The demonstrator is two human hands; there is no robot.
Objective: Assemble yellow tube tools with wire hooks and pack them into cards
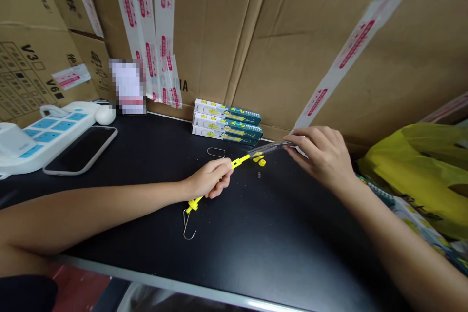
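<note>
Closed around a thin yellow plastic rod (241, 161) is my left hand (214, 178). The rod's lower end has a yellow collar (193, 204), from which a metal hook (188, 234) hangs over the black table. My right hand (320, 153) pinches the far end of a dark, partly clear strip (270, 147), blurred, whose other end meets the rod's upper tip. Small yellow parts (262, 162) and a tiny spring (259, 174) lie below the strip. A bent metal wire piece (216, 152) rests just above my left hand.
Printed boxes (226, 122) are stacked at the back against a cardboard wall (310, 34). On the left are a phone (82, 151) and a white power strip (54, 129). At right, a yellow plastic bag (417, 170) sits by more boxes. The black table (256, 253) has a front edge.
</note>
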